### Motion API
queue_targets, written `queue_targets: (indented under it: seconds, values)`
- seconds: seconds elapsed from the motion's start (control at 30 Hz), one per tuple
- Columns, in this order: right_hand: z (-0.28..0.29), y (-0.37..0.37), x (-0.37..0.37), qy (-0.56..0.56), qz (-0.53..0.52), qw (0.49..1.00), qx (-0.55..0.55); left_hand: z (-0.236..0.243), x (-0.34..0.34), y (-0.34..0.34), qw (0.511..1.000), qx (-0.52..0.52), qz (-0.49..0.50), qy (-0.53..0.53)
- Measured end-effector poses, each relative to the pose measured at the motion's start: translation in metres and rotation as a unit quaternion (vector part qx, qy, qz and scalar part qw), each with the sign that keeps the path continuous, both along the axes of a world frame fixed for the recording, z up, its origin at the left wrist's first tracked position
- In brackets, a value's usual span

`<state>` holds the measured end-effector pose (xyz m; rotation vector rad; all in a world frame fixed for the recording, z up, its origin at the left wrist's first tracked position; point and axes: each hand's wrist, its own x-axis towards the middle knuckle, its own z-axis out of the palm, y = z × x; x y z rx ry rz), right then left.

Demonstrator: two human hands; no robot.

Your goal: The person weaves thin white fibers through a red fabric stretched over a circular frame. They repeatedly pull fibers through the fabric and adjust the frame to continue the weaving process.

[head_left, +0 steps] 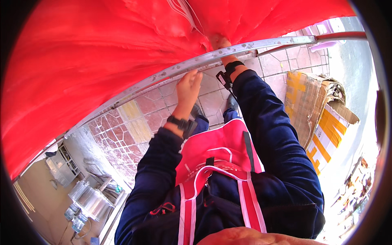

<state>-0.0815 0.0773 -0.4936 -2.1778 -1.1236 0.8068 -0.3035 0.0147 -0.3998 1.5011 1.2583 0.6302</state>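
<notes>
A large red fabric sheet (pixel 90 53) spreads across the top, with several thin white cords (pixel 185 14) in its folds. A spotted metal rail (pixel 159 72) curves beneath it. My right hand (pixel 219 42) reaches up past the rail into the fabric, its fingers hidden in the folds. My left hand (pixel 188 87) is just below the rail, fingers extended and holding nothing. Both wrists wear black straps, and a small black device (pixel 223 79) hangs by the right one. A red apron (pixel 212 143) with white trim covers my front.
Folded cardboard (pixel 300 102) with yellow tape leans at the right beside a pale wall (pixel 347 69). Purple plastic objects (pixel 318 43) show at upper right. Metal containers (pixel 85 196) and blue-tinted bottles (pixel 77 224) sit at lower left. Tiled paving (pixel 163 98) lies around my feet.
</notes>
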Motion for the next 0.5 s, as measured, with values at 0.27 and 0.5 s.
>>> queue_targets:
  seconds: [0.27, 0.5]
  values:
    - [-0.012, 0.001, 0.027, 0.022, -0.042, 0.997, -0.054, -0.089, 0.086, 0.087, 0.997, 0.037, -0.005, 0.062]
    - [-0.029, -0.009, 0.024, 0.003, -0.010, 0.999, 0.051, -0.078, 0.100, 0.112, 0.974, 0.191, -0.008, 0.124]
